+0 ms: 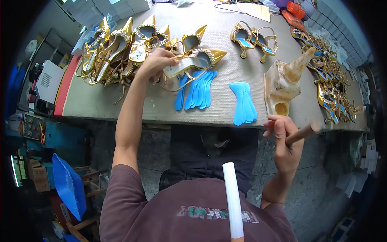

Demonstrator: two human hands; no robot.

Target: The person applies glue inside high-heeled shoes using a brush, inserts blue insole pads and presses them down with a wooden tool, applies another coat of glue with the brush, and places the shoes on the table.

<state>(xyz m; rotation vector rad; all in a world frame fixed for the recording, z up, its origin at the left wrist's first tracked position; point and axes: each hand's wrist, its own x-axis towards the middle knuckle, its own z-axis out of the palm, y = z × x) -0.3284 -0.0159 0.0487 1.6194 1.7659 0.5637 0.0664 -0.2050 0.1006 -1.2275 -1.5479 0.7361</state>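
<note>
Left hand point(155, 60): fingers clenched on gold pointed shoe point(193, 61), toe running rightward from fingertips, above blue insoles point(197, 89). Right hand point(284, 141): gripping wooden handle point(304, 132), well apart, nearer glue block point(284, 82).

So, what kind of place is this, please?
Probably a shoe-making workshop. Many gold pointed shoes lie on the workbench, beside stacks of blue insoles, and the left hand holds one shoe.
</note>
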